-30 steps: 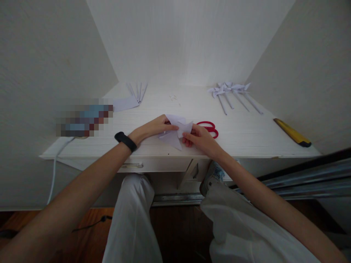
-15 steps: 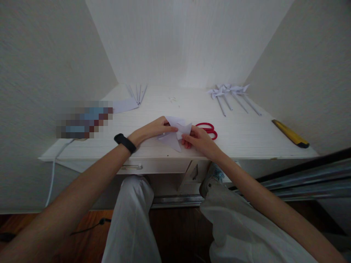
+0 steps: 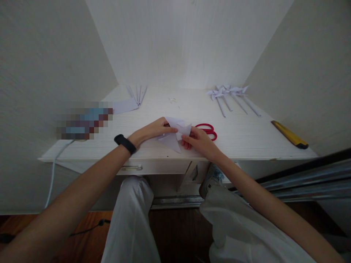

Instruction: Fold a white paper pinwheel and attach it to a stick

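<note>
Between my two hands is a white paper pinwheel (image 3: 173, 140), its blades cut and partly folded toward the middle. My left hand (image 3: 155, 129) grips it from the left, thumb pressed near its centre. On the other side my right hand (image 3: 199, 141) pinches a right-hand blade between thumb and fingers. Red-handled scissors (image 3: 211, 130) lie just beyond my right hand, their blades hidden behind it. Several finished paper pinwheels (image 3: 226, 90) on paper sticks lie at the back right.
Several rolled paper sticks (image 3: 139, 95) rest at the back left by a sheet of paper (image 3: 124, 106). A yellow utility knife (image 3: 289, 135) lies near the right edge. Small white scraps (image 3: 172, 100) sit mid-table. A blurred-out object (image 3: 85, 121) with a white cable (image 3: 52, 179) is at left.
Hardly anything differs. Both hands keep their hold on the paper pinwheel, and the whole view has shifted very slightly.
</note>
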Available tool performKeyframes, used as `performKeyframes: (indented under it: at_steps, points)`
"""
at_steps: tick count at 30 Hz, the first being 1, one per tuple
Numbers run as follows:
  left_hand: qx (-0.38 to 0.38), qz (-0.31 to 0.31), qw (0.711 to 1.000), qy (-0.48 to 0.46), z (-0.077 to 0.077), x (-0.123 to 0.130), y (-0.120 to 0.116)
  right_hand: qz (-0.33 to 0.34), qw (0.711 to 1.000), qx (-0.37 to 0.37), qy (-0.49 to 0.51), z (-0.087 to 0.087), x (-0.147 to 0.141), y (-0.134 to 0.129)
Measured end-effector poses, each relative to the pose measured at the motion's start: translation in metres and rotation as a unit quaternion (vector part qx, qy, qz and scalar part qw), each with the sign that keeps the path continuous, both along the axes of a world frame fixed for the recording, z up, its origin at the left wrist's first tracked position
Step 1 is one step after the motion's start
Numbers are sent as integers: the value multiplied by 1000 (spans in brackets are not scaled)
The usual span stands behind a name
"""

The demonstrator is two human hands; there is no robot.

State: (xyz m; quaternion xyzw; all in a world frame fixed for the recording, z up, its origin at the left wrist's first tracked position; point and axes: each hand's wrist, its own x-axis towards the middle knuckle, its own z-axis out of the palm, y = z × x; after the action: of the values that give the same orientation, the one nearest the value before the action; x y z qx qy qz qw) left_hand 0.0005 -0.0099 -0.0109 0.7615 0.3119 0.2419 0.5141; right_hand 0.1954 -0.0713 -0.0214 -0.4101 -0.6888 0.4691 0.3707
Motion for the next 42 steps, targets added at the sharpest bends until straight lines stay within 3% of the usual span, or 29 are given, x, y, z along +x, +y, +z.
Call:
performKeyframes:
  at_steps: [42]
  points:
    - [-88,36,994,-47,6,2,-7,-34,999,-20,-6,-2,-3,5]
